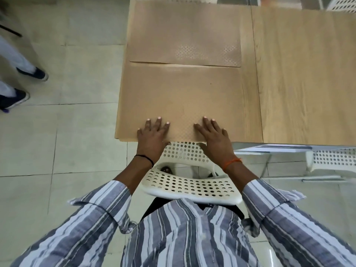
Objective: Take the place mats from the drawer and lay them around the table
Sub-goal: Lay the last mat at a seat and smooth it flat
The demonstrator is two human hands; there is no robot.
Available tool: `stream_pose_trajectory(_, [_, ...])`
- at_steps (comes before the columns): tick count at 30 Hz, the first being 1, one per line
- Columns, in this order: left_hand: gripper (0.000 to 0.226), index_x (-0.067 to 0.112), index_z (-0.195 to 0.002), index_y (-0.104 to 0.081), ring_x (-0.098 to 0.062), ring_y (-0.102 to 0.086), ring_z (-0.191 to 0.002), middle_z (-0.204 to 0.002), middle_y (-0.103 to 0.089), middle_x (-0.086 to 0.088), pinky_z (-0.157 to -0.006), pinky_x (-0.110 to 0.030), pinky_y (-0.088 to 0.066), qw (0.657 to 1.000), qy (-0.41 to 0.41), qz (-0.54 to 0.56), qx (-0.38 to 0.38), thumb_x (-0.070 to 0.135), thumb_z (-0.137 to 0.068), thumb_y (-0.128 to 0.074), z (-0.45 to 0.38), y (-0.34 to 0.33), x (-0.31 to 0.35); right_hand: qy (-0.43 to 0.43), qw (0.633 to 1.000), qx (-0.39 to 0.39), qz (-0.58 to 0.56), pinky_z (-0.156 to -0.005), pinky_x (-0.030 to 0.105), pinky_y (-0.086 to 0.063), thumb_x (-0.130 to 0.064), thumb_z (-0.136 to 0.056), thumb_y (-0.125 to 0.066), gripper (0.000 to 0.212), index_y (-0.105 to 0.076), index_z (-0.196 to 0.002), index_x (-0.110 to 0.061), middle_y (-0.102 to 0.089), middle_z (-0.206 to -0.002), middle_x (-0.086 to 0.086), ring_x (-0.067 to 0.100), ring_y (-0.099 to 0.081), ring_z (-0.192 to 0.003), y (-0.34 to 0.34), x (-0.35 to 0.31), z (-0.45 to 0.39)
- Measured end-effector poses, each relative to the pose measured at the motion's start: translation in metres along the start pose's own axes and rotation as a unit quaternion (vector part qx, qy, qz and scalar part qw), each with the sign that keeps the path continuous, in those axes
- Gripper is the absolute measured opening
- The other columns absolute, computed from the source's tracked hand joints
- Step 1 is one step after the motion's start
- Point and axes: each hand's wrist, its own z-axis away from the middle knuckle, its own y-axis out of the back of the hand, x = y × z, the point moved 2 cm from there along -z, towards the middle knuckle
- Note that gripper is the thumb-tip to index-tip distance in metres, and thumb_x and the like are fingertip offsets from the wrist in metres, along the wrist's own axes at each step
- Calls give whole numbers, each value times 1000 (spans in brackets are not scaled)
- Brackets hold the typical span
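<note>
- Pressing flat on the near place mat (185,97): left hand (152,133) and right hand (213,135), fingers straight and spread, palms down, nothing gripped or pinched.
- Both hands sit at the mat's near edge, side by side, a gap of bare mat between them; wrists hang off the table (300,74) edge.
- Black band on the left wrist, orange thread on the right wrist; striped sleeves on both arms.
- Directly under the wrists: white perforated chair (190,185), backrest nearest the body, seat tucked toward the table.
- Near mat is tan, textured, lying flat; its near edge lines up with the table edge below the palms, its left edge about at the table's left side.
- Beyond the fingertips: far place mat (183,35), same tan, flat, its near edge just touching or slightly over the near mat's far edge, cannot tell which.
- Right of the hands: bare wood table top, another white chair (333,158) at that side.
- Left of the hands, well apart: tiled floor (57,132), someone's dark shoes (32,73).
</note>
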Motion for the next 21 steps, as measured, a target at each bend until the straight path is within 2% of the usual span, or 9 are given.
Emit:
stream_pose_trajectory(7, [74,34,-153,-19,-33,-9,-149,-164,-8,3,-113,-57,-26,999,-15,7,-36,48,-91,-57,-6,16,-2,-6,1000,-9,-1,-114,60,-26,-27,-98,-52,66,-19,-155,-32,-2,-166,2,31,-7,-152,0,1,-3])
stream_pose_trajectory(16, [76,36,-152,-23,-29,-12,-149,-163,-12,6,-112,-53,-31,999,-15,7,-28,47,-88,-62,-11,17,-7,-20,999,-22,-16,-116,60,-22,-29,-100,-51,68,-13,-156,-37,7,-166,0,27,0,-153,0,2,-5])
stream_pose_trajectory(21, [78,38,-151,-25,-27,-14,-149,-162,-14,8,-110,-50,-35,999,-20,6,-29,50,-85,-65,-13,16,-10,-28,999,-26,-23,-115,64,-20,-36,-100,-48,65,-14,-155,-39,7,-166,-2,25,1,-153,-3,4,-6])
